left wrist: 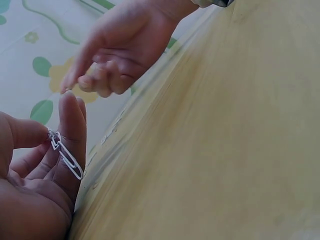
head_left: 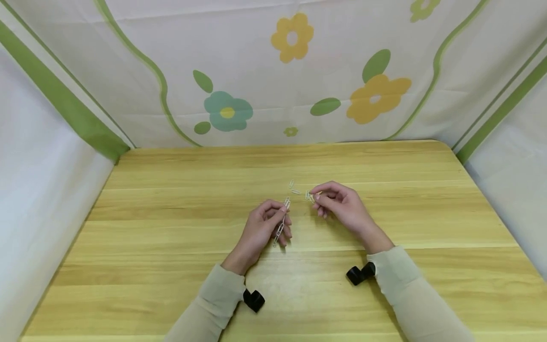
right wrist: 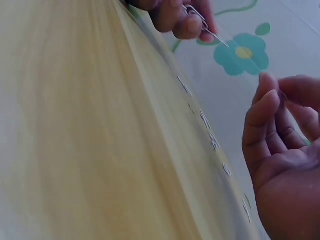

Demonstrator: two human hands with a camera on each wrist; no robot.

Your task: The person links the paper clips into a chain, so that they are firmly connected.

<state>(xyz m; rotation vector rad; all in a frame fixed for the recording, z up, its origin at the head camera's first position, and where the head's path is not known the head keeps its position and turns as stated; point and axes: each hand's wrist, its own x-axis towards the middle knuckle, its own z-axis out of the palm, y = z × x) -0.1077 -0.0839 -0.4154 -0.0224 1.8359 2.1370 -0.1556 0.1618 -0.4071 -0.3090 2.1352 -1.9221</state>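
paperclip chain [head_left: 279, 230] pinched in left hand [head_left: 261, 225]; right hand [head_left: 343, 207] near loose clips [head_left: 296, 192], fingertips close, cannot tell if holding.

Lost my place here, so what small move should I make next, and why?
Probably pick up one loose paper clip with your right hand, if it isn't holding one already, which I can't tell: several lie near it, and your left hand grips a paper clip chain.

Plain beige sleeves [head_left: 415, 299] carry a small black block [head_left: 255, 301] at each cuff [head_left: 383, 259].
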